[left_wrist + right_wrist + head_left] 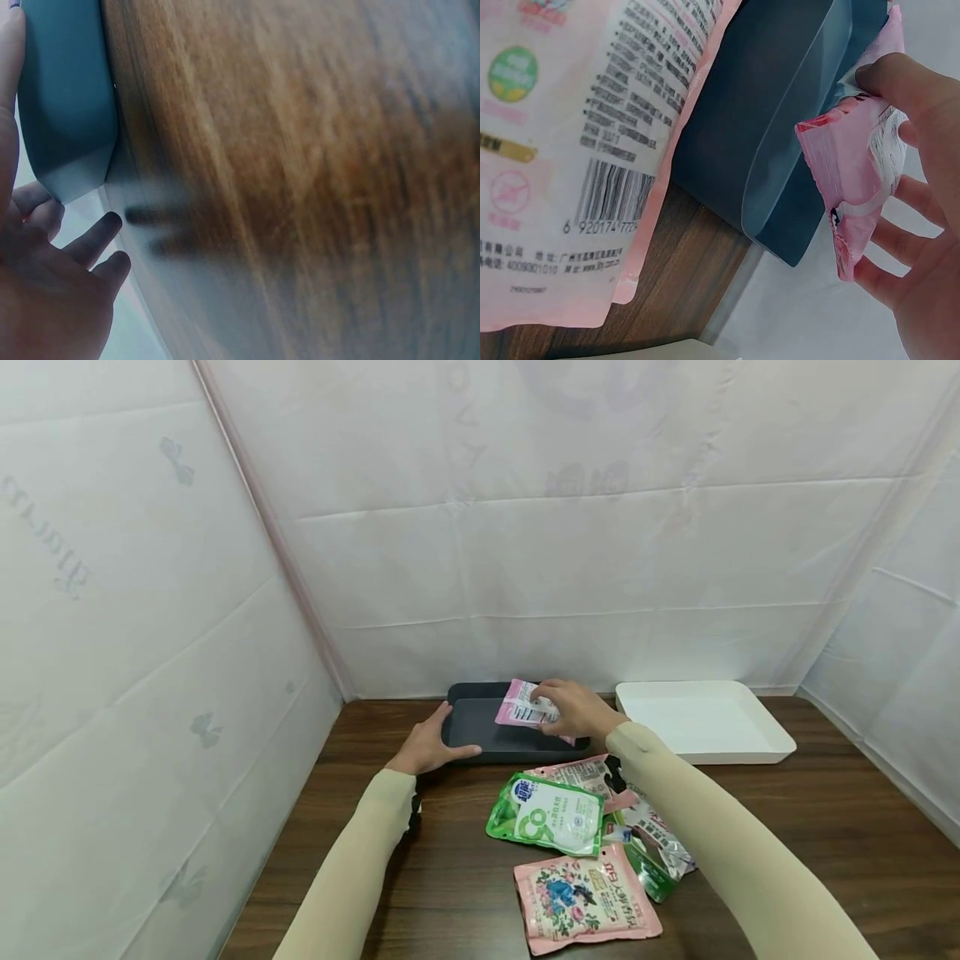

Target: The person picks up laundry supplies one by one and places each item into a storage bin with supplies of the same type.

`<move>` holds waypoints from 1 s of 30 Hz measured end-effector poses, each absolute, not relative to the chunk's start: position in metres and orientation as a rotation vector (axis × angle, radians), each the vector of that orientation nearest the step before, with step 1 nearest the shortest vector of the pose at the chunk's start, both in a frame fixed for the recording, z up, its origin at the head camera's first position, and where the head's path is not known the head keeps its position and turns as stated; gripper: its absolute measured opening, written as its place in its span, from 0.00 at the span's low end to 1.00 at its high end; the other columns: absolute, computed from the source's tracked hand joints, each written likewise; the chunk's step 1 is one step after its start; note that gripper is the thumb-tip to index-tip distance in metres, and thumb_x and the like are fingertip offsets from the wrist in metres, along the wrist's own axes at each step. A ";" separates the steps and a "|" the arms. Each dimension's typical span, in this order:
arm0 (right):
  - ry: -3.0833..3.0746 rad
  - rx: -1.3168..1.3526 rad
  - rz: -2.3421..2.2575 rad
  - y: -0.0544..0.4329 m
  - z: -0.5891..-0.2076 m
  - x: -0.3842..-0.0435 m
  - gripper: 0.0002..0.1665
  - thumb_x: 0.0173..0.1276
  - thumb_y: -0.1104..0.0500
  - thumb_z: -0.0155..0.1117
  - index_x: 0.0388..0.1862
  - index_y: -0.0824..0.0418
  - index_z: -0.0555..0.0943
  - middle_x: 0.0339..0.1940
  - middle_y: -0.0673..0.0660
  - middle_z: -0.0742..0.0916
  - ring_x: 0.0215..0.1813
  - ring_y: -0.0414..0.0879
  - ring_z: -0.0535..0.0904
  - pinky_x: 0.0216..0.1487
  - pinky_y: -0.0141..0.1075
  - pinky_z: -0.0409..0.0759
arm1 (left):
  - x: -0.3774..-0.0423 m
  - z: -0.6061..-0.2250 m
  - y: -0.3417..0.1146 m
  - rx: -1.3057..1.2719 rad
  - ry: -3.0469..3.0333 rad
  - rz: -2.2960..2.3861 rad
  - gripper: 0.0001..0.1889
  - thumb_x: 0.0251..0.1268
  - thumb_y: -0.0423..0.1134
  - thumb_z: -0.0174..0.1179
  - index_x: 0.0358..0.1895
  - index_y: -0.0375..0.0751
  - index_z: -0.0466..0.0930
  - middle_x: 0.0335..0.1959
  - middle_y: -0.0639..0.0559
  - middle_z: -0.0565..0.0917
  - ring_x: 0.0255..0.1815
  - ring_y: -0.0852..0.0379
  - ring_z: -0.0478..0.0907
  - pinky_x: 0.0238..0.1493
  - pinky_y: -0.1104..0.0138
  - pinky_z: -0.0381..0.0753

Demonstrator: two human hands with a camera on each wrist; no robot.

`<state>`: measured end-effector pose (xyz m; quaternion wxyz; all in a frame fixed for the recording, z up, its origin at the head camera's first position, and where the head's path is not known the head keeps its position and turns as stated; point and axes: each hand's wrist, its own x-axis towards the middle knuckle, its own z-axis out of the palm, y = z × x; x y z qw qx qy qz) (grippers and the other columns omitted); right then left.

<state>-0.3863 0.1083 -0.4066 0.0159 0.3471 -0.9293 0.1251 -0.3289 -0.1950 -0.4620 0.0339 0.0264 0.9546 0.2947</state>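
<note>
A dark grey tray (476,722) lies near the back wall. My left hand (429,743) spans its left end, thumb stretched along the front and the other fingers at the side. In the left wrist view, fingers (94,240) extend loosely by the tray's corner (75,161). Over the tray's right half, my right hand (576,706) holds a pink and white packet (517,703), tilted. The right wrist view shows that packet (859,161) pinched between thumb and fingers; whether it touches the tray bottom I cannot tell.
A white tray (705,718) stands to the right. Before the trays lie a green and white pouch (558,817), a pink floral pouch (588,897), another pink pouch (581,774), a green pack (652,872) and a white-purple pack (660,835), some overlapping. White sheeting (465,568) forms the walls.
</note>
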 end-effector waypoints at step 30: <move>-3.023 1.034 0.305 0.095 -0.405 -0.402 0.29 0.65 0.51 0.77 0.65 0.52 0.81 0.73 0.60 0.77 0.68 0.60 0.71 0.69 0.55 0.72 | -0.327 -0.459 -0.193 0.063 2.935 0.887 0.63 0.52 0.71 0.71 0.84 0.45 0.47 0.84 0.46 0.51 0.82 0.38 0.52 0.76 0.42 0.58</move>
